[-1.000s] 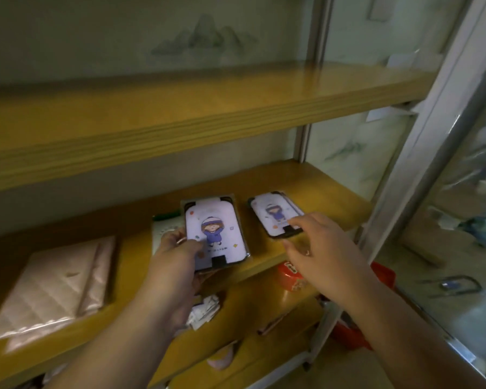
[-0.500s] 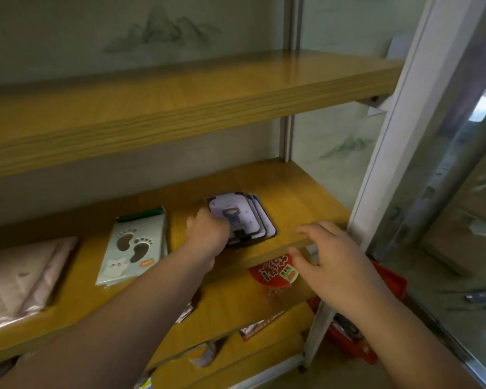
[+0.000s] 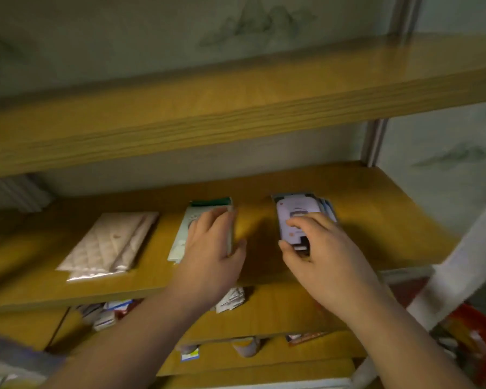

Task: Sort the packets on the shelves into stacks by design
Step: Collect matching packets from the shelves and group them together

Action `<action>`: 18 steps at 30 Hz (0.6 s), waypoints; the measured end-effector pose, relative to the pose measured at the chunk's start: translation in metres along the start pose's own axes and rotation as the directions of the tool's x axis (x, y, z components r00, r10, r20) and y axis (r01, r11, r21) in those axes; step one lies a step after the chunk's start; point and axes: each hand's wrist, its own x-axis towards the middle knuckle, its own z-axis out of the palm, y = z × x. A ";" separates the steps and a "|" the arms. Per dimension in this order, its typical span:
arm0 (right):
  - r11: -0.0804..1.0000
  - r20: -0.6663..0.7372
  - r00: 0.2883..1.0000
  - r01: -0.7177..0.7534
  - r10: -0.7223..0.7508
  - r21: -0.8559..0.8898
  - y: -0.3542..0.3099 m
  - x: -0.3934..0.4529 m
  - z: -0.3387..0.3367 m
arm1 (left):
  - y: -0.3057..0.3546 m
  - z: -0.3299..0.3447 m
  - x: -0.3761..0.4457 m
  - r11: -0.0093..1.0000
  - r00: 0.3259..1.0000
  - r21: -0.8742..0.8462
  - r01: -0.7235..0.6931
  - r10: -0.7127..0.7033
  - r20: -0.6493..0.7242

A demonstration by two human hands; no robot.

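Left hand [image 3: 212, 249] lies palm-down on the green-topped packet stack [image 3: 205, 220], fingers over its top face and thumb at the right edge; grip looks light and curled round that edge, though motion blur makes it hard to be sure. The hand covers most of the stack's print, so the design can't be read. Right hand [image 3: 317, 248] grasps the purple cartoon packet stack [image 3: 298, 211]: thumb at the near left corner, fingers curled over the top and right side. The packets under the top one are fanned out toward 3 o'clock, with only slivers showing.

Both stacks sit on the middle shelf [image 3: 376, 220], green one at 9 o'clock of the purple one, a bare gap between them. At 9 o'clock of the green stack, well apart from it, is a pale quilted packet [image 3: 107, 245] in clear wrap, lying flat.

Upper shelf [image 3: 236, 113] crosses the frame above. On the lower shelf [image 3: 278, 313], loose mixed packets [image 3: 107, 315] are mostly hidden by the forearms and the middle shelf's front edge; labels unreadable. A red item [image 3: 474, 329] at 4 o'clock is cut off by the frame edge and too blurred to identify.
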 end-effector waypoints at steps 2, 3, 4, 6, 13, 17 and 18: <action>0.998 0.032 0.999 0.038 -0.039 0.047 -0.019 0.010 0.016 | -0.020 -0.018 -0.014 0.997 0.999 0.074 -0.027 0.030 -0.036; 0.997 0.053 0.997 0.058 -0.061 0.060 -0.029 0.014 0.023 | -0.031 -0.028 -0.022 0.993 0.998 0.116 -0.032 0.037 -0.046; 0.995 0.069 0.994 0.083 -0.088 0.064 -0.040 0.017 0.031 | -0.042 -0.038 -0.030 0.987 0.998 0.155 -0.031 0.040 -0.055; 0.988 0.092 0.986 0.136 -0.142 0.067 -0.064 0.021 0.045 | -0.062 -0.059 -0.045 0.979 0.996 0.203 -0.013 0.030 -0.080; 0.953 0.158 0.943 0.273 -0.292 0.130 -0.169 0.015 0.093 | -0.135 -0.126 -0.104 0.954 0.980 0.268 0.134 -0.086 -0.181; 0.930 0.168 0.918 0.336 -0.358 0.149 -0.241 0.002 0.128 | -0.189 -0.172 -0.154 0.944 0.959 0.252 0.213 -0.153 -0.239; 0.923 0.175 0.910 0.352 -0.376 0.154 -0.263 -0.004 0.138 | -0.204 -0.186 -0.170 0.940 0.951 0.246 0.237 -0.173 -0.255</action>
